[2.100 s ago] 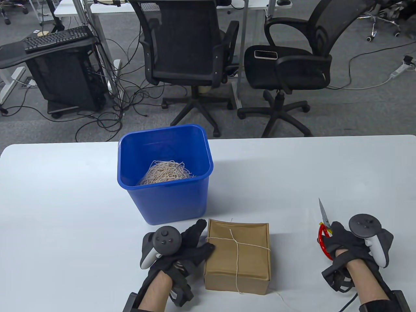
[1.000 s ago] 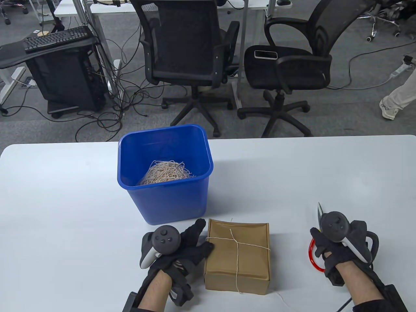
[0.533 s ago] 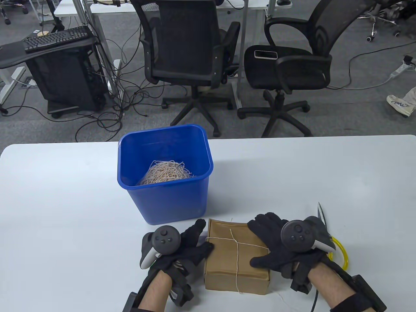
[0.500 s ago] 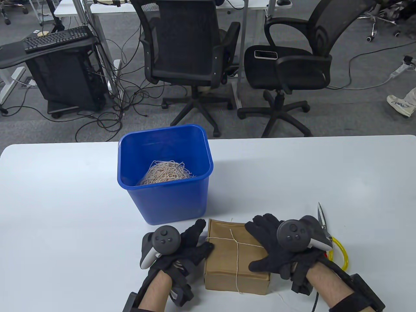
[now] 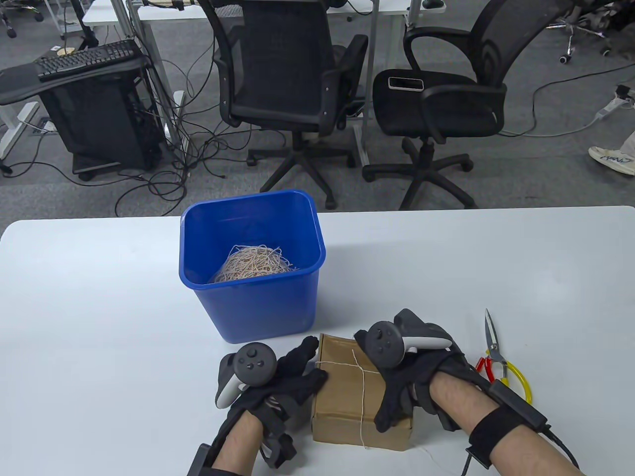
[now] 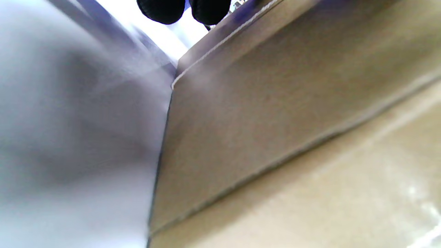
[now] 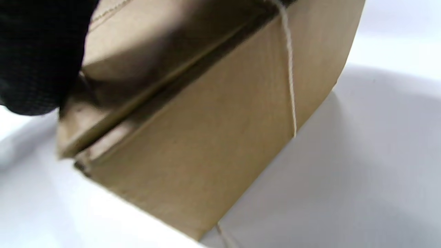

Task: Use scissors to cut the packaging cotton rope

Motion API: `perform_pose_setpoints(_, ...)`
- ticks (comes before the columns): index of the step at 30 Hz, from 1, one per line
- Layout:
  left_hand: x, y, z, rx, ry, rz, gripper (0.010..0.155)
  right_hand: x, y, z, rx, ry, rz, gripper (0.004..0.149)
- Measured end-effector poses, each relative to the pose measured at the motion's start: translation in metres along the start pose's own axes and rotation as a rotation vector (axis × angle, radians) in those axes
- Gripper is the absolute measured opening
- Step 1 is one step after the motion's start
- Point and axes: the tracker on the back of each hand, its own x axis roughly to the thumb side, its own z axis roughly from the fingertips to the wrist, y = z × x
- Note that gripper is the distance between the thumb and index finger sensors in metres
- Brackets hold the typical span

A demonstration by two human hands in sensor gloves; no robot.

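Note:
A brown cardboard box [image 5: 342,396] tied crosswise with thin cotton rope [image 5: 362,391] sits near the table's front edge. My left hand [image 5: 302,367] rests with fingers extended against the box's left side. My right hand [image 5: 397,396] lies over the right part of the box top, thumb hanging at the front; its fingers are hidden under the tracker. The scissors [image 5: 496,354], with red and yellow handles, lie on the table right of the box, blades pointing away. The left wrist view shows the box [image 6: 275,120] close up. The right wrist view shows the box [image 7: 206,137], rope [image 7: 289,75] and a gloved finger [image 7: 34,51] on its top.
A blue plastic bin [image 5: 297,302] with a tangle of cut rope [image 5: 253,265] inside stands just behind the box, close to my left fingertips. Office chairs stand beyond the table's far edge.
My right hand laid the scissors on the table, then moved left onto the box top. The left hand and the box have stayed in place.

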Motion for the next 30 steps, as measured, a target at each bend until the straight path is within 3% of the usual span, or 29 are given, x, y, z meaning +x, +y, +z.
perform_pose_setpoints(10, -0.001, -0.002, -0.003, 0.001, 0.000, 0.033, 0.082, 0.003, 0.012, -0.006, -0.015, -0.026, -0.037, 0.145)
perform_pose_setpoints(16, -0.001, -0.003, -0.003, 0.014, 0.001, 0.047, 0.081, 0.003, 0.017, -0.003, -0.162, -0.088, -0.056, 0.142)
perform_pose_setpoints(20, 0.000, -0.004, -0.003, 0.014, -0.002, 0.062, 0.079, -0.002, 0.020, 0.003, -0.331, -0.138, -0.104, 0.137)
perform_pose_setpoints(30, -0.002, 0.011, 0.003, 0.091, -0.058, 0.248, 0.080, -0.015, 0.015, 0.029, -0.506, -0.234, -0.160, 0.134)
